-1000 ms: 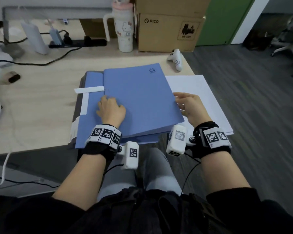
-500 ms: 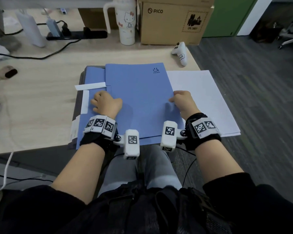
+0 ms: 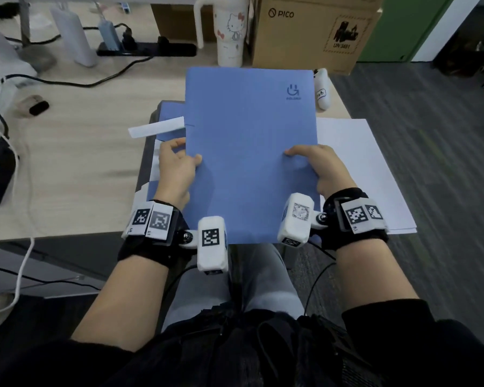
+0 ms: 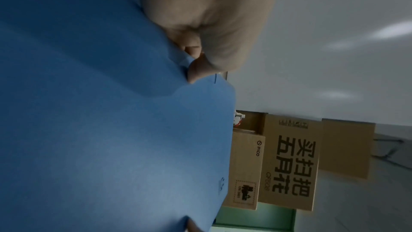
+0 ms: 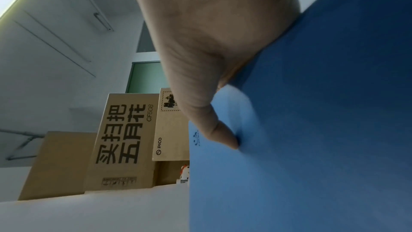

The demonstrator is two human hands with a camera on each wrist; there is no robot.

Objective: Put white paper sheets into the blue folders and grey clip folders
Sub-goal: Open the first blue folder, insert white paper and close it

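Note:
A blue folder (image 3: 249, 152) is held up off the stack, tilted toward me, its logo at the far right corner. My left hand (image 3: 176, 169) pinches its left edge, thumb on the cover. My right hand (image 3: 319, 166) grips its right edge, thumb on top. The wrist views show the same folder (image 4: 100, 130) (image 5: 301, 130) held between thumb and fingers. Under it lie more blue folders (image 3: 168, 113) on a grey clip folder (image 3: 146, 152). A stack of white paper sheets (image 3: 358, 163) lies to the right, overhanging the desk edge.
A white paper strip (image 3: 157, 127) pokes out left of the folder. At the back stand a cardboard PICO box (image 3: 310, 32), a white tumbler (image 3: 229, 32), a white controller (image 3: 322, 89), a power strip (image 3: 148, 48) and cables. Bare desk (image 3: 76, 163) extends left.
Both hands went from resting on the top folder to gripping its side edges, and the folder has risen off the stack toward me.

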